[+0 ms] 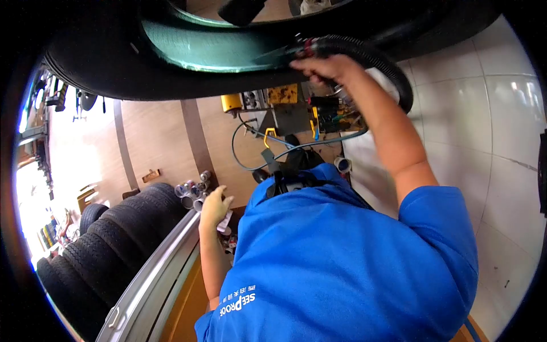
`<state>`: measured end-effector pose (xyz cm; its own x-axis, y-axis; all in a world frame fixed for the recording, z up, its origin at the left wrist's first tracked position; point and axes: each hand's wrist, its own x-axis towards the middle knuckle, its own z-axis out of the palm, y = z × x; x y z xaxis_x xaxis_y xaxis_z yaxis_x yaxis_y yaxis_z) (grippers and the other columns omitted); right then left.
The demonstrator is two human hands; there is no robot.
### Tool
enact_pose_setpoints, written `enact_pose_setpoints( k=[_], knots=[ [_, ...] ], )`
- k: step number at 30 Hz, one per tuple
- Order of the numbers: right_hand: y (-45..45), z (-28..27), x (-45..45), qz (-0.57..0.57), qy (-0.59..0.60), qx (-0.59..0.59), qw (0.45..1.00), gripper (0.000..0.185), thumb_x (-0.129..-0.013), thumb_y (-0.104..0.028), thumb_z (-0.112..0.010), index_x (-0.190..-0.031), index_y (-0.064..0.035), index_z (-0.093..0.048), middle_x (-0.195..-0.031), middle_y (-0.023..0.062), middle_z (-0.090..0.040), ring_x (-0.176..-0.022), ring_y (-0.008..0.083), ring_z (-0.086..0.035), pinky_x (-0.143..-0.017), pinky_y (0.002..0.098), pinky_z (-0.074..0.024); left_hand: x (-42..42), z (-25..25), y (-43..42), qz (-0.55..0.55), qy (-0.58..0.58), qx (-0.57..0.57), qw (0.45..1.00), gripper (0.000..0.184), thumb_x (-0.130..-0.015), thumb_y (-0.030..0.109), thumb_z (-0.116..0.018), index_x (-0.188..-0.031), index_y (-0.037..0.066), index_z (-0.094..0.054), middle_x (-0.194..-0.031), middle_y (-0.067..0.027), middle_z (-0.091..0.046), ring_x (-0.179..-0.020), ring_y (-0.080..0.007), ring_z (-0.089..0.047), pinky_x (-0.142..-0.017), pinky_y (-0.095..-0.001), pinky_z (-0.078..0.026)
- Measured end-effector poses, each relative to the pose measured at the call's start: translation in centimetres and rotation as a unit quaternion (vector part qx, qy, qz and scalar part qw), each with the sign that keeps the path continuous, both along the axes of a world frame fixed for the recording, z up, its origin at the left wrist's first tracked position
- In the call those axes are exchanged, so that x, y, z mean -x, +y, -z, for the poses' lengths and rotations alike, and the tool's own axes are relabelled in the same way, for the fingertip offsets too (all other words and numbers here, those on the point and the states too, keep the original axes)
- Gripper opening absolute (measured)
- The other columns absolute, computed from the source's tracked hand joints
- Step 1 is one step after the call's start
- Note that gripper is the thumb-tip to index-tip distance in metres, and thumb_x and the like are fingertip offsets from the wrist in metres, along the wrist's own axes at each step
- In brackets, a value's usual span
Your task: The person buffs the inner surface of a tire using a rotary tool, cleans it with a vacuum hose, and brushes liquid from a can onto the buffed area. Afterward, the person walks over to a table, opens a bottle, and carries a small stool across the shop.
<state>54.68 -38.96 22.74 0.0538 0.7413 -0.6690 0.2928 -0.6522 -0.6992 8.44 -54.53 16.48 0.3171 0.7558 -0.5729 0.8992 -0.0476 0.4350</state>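
A large black tire spans the top of the view, its inner surface shiny and greenish. My right hand is closed around the front end of a black corrugated hose, which has a red band near its end. A dark, tapered nozzle points left from that hand into the tire, against or just above the inner surface; contact is unclear. My left hand hangs low on the left side, fingers apart and holding nothing. Several cans stand close beside it.
A row of black tires stands at lower left, behind a metal-edged bench. Below the large tire are a tool tray, a yellow container and a blue air line. White tiled wall lies to the right.
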Motion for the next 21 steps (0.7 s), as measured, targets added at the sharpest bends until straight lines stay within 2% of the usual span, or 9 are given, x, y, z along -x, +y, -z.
enact_pose_setpoints(
  k=[2,5,7,8,12,14,16,17,21],
  knots=[
    [-1.4,-1.1,-3.3,-0.032,-0.206,-0.024,0.978,0.053,-0.076,-0.063,-0.067,-0.066,-0.0115,-0.058,-0.053,-0.0009,-0.049,-0.047,0.0108,-0.047,-0.047,0.0258,-0.0370,0.6,-0.1,0.3,-0.047,-0.015,0.014,0.999,0.045,-0.082,0.022,-0.068,-0.120,0.002,-0.057,-0.106,-0.0239,-0.064,-0.100,-0.0378,-0.061,-0.087,-0.0425,-0.047],
    [-5.9,-4.8,-4.3,-0.033,-0.332,-0.069,0.940,0.047,-0.085,-0.057,-0.061,-0.084,-0.0101,-0.067,-0.051,-0.0014,-0.053,-0.043,0.0091,-0.049,-0.045,0.0311,-0.0441,2.3,0.4,-0.7,-0.077,-0.006,-0.001,0.997,0.046,-0.080,0.021,-0.069,-0.121,0.003,-0.058,-0.101,-0.0223,-0.065,-0.095,-0.0365,-0.062,-0.083,-0.0415,-0.048],
    [-10.6,-8.4,-3.1,0.012,-0.147,-0.157,0.977,0.046,-0.082,-0.056,-0.066,-0.068,-0.0132,-0.057,-0.047,-0.0035,-0.046,-0.039,0.0079,-0.045,-0.041,0.0269,-0.0402,3.4,1.3,-1.5,-0.091,0.017,0.010,0.996,0.046,-0.080,0.022,-0.069,-0.121,0.004,-0.058,-0.098,-0.0203,-0.066,-0.092,-0.0350,-0.063,-0.081,-0.0412,-0.049],
    [-13.0,-9.4,-2.0,0.032,-0.138,-0.165,0.976,0.044,-0.081,-0.055,-0.067,-0.068,-0.0150,-0.056,-0.048,-0.0033,-0.049,-0.039,0.0073,-0.046,-0.039,0.0244,-0.0379,3.7,1.0,-2.0,-0.102,0.037,0.031,0.994,0.047,-0.080,0.023,-0.070,-0.121,0.004,-0.058,-0.097,-0.0191,-0.066,-0.091,-0.0340,-0.063,-0.080,-0.0410,-0.049],
    [-19.6,-11.8,3.3,-0.018,-0.100,-0.096,0.990,0.032,-0.075,-0.031,-0.079,-0.089,-0.0072,-0.063,-0.065,0.0006,-0.061,-0.052,0.0116,-0.055,-0.051,0.0267,-0.0486,5.1,2.6,-3.1,-0.081,0.033,0.044,0.995,0.047,-0.080,0.024,-0.069,-0.120,0.002,-0.058,-0.097,-0.0198,-0.066,-0.092,-0.0337,-0.064,-0.080,-0.0407,-0.049],
    [-21.1,-5.5,4.4,-0.139,-0.196,-0.220,0.946,0.026,-0.077,-0.027,-0.077,-0.090,-0.0082,-0.063,-0.071,0.0034,-0.063,-0.061,0.0132,-0.059,-0.058,0.0281,-0.0509,5.5,4.2,-3.0,-0.064,0.020,0.048,0.997,0.048,-0.080,0.024,-0.069,-0.121,0.001,-0.057,-0.099,-0.0209,-0.066,-0.093,-0.0344,-0.064,-0.081,-0.0409,-0.049],
    [-20.8,0.1,5.7,-0.142,-0.084,-0.103,0.981,0.015,-0.086,-0.022,-0.067,-0.092,-0.0084,-0.063,-0.075,0.0048,-0.065,-0.065,0.0131,-0.060,-0.058,0.0283,-0.0493,5.3,4.5,-2.1,-0.043,0.006,0.050,0.998,0.048,-0.081,0.024,-0.069,-0.121,0.000,-0.057,-0.100,-0.0219,-0.065,-0.094,-0.0351,-0.063,-0.082,-0.0411,-0.049],
    [-20.8,3.5,6.6,-0.057,-0.008,-0.080,0.995,0.013,-0.089,-0.020,-0.062,-0.094,-0.0079,-0.063,-0.074,0.0050,-0.065,-0.065,0.0127,-0.060,-0.057,0.0273,-0.0482,4.7,3.6,-1.5,-0.026,0.003,0.038,0.999,0.048,-0.081,0.023,-0.068,-0.121,0.001,-0.056,-0.101,-0.0224,-0.065,-0.095,-0.0356,-0.063,-0.083,-0.0415,-0.049],
    [-20.8,12.9,9.7,-0.073,-0.133,-0.213,0.965,0.018,-0.094,-0.018,-0.051,-0.094,-0.0052,-0.063,-0.074,0.0050,-0.065,-0.064,0.0132,-0.061,-0.057,0.0283,-0.0465,4.9,3.0,-1.0,-0.001,-0.018,0.017,1.000,0.047,-0.082,0.023,-0.067,-0.122,0.001,-0.056,-0.107,-0.0233,-0.064,-0.099,-0.0372,-0.061,-0.086,-0.0429,-0.048]
  ],
)
